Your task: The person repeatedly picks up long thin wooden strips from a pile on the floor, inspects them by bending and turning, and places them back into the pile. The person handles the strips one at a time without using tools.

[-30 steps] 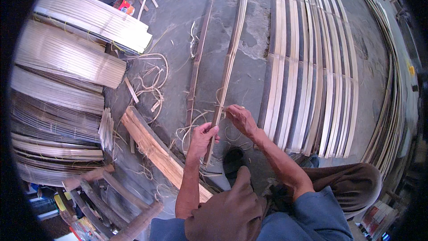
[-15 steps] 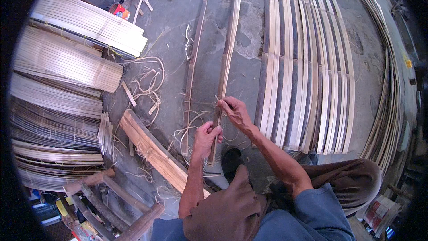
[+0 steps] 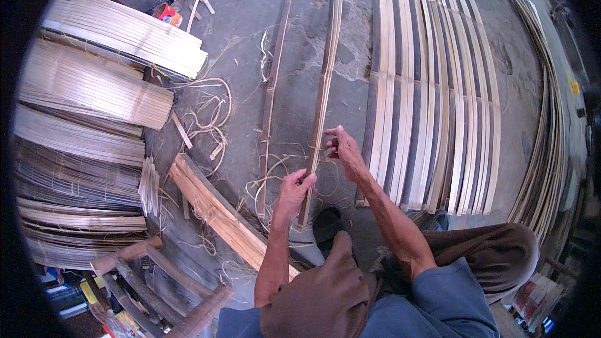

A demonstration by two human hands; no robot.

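A long, narrow bundle of split bamboo strips (image 3: 324, 91) runs away from me over the floor, with a thin tie (image 3: 315, 146) around it close to its near end. My left hand (image 3: 292, 197) is closed round the bundle just below that tie. Beside the tie, to the right of the bundle, hovers my right hand (image 3: 344, 155). Its fingers are loosely bent and apart, with nothing plainly visible in them. Left of the bundle a single dark bamboo strip (image 3: 270, 97) lies along the floor, with thin loose fibres near its lower end.
Many long bamboo strips (image 3: 410, 100) lie side by side at right; more curve along the far right (image 3: 549, 125). Stacked slat bundles (image 3: 94, 81) fill the left. A split wooden plank (image 3: 219, 206), curled fibre strands (image 3: 210, 119) and a wooden frame (image 3: 181, 269) are nearer.
My right hand has come off the tie and moved right, its fingers loosening. My left hand still grips the bundle, whose near end has shifted slightly to the right.
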